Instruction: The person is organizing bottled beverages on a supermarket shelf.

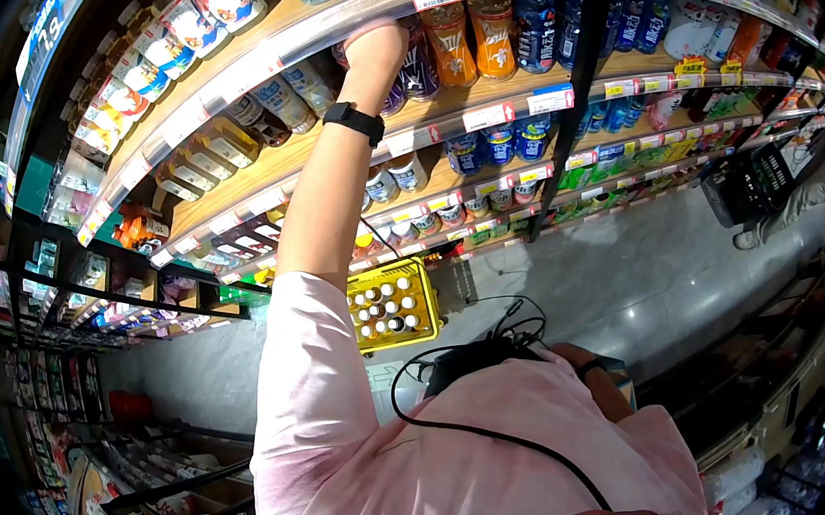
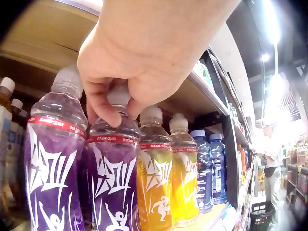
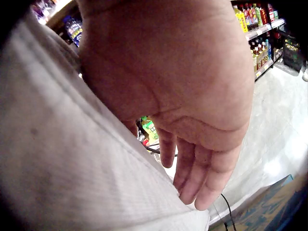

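I have the right hand (image 3: 168, 96) beside pale fabric (image 3: 86, 144), fingers (image 3: 219, 180) loosely extended; bottles (image 3: 260, 53) on shelves (image 3: 263, 30) upper right, glossy floor (image 3: 274, 130).

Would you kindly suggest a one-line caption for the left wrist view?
The left hand curls its fingers round the top of a purple drink bottle, beside two orange ones.
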Demonstrator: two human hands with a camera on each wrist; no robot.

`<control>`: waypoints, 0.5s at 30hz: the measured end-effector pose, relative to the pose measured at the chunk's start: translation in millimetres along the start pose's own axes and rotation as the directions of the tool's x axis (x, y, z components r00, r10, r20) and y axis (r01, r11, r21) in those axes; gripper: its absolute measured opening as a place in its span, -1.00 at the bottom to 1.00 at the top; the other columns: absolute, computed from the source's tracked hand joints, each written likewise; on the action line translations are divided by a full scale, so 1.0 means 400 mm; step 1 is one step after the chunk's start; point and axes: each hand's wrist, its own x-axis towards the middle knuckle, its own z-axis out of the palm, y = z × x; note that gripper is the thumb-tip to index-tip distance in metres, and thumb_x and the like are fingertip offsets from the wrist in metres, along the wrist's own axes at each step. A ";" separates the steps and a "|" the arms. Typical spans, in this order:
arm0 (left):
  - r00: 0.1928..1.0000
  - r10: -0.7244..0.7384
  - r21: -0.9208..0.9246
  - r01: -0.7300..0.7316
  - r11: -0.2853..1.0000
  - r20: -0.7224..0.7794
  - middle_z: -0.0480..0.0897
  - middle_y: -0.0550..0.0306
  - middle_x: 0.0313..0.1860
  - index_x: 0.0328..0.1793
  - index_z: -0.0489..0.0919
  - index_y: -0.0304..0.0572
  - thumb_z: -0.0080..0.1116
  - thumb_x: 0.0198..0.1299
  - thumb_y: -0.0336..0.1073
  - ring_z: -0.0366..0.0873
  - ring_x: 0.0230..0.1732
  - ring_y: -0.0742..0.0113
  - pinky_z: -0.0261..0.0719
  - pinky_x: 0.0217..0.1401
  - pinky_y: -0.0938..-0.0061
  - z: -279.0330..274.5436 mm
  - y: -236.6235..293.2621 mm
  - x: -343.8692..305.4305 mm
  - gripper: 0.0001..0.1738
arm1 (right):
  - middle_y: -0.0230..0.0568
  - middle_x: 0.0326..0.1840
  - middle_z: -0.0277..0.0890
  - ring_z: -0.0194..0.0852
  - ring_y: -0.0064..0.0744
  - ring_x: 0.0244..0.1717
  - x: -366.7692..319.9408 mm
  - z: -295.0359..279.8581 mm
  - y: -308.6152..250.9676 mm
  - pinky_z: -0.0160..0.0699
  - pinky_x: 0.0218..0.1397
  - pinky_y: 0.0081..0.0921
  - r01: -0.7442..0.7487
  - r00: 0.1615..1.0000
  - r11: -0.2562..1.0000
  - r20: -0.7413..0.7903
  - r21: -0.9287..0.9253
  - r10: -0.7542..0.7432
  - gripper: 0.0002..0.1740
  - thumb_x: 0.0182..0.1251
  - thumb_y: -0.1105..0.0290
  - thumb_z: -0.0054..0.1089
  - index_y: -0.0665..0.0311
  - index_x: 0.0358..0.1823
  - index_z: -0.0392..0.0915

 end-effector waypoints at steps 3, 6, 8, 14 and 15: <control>0.996 -0.027 -0.004 0.028 1.000 0.081 0.72 -0.27 -0.12 -0.15 0.74 -0.25 0.04 0.22 -0.29 0.69 -0.06 -0.23 0.66 -0.06 0.03 -0.013 0.006 -0.005 -0.71 | 0.11 0.13 0.61 0.58 0.07 0.17 0.020 0.011 0.022 0.47 0.13 -0.16 -0.018 1.000 0.999 0.009 0.037 0.017 -0.40 0.28 -0.13 0.04 0.23 0.04 0.64; 0.999 -0.032 -0.049 0.032 0.998 -0.002 0.68 -0.22 0.01 0.08 0.66 -0.19 0.02 0.37 0.02 0.63 0.03 -0.21 0.60 0.06 0.08 -0.008 0.002 -0.005 -0.54 | 0.11 0.12 0.61 0.58 0.09 0.16 0.018 0.011 0.025 0.49 0.10 -0.16 -0.041 0.999 0.999 0.015 0.009 0.041 -0.43 0.29 -0.10 0.04 0.23 0.02 0.64; 0.999 -0.032 -0.052 0.034 0.998 0.031 0.67 -0.27 0.01 0.08 0.64 -0.25 0.02 0.36 0.01 0.64 0.03 -0.21 0.59 0.05 0.06 -0.016 0.006 -0.012 -0.52 | 0.11 0.11 0.62 0.58 0.10 0.15 0.010 0.005 0.012 0.50 0.09 -0.16 -0.056 0.998 0.998 0.008 -0.022 0.056 -0.45 0.30 -0.08 0.04 0.22 0.01 0.65; 0.983 0.060 0.069 -0.073 0.995 0.176 0.57 -0.29 0.18 0.19 0.55 -0.40 0.16 0.23 -0.12 0.57 0.11 -0.07 0.54 0.05 0.14 -0.101 0.128 -0.110 -0.47 | 0.03 0.00 0.67 0.61 0.02 0.06 0.029 0.040 0.052 0.51 0.06 -0.19 0.134 0.989 0.980 -0.040 -0.146 -0.141 -0.61 0.35 0.06 0.06 0.20 -0.08 0.67; 0.957 0.274 0.129 -0.262 0.956 -0.091 0.56 -0.22 0.20 0.16 0.57 -0.38 0.20 0.17 -0.19 0.54 0.10 -0.01 0.53 0.02 0.22 -0.070 0.140 -0.148 -0.51 | 0.04 0.03 0.66 0.61 0.02 0.07 0.017 0.034 0.046 0.50 0.07 -0.19 0.157 0.986 0.976 -0.033 -0.152 -0.164 -0.60 0.36 0.06 0.05 0.19 -0.06 0.66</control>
